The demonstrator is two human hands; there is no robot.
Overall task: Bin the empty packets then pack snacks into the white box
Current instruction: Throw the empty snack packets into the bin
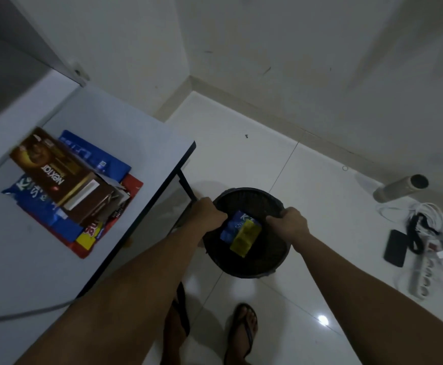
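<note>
A black woven bin (249, 262) stands on the floor beside the table. Inside it lie a blue packet (235, 223) and a yellow packet (245, 237). My left hand (207, 213) grips the bin's left rim and my right hand (290, 222) grips its right rim. On the table lies a pile of snack packs: a brown Nextar box (54, 172) on top, blue packets (38, 204) under it, and a red and yellow packet (88, 235) at the bottom. No white box is in view.
The white table (125, 127) has a dark edge and a black leg (187, 187) close to the bin. On the floor at right lie a power strip (423, 275) with tangled cables, a black phone (395, 247) and a grey cylinder (402, 188). My feet in sandals (241, 330) stand below.
</note>
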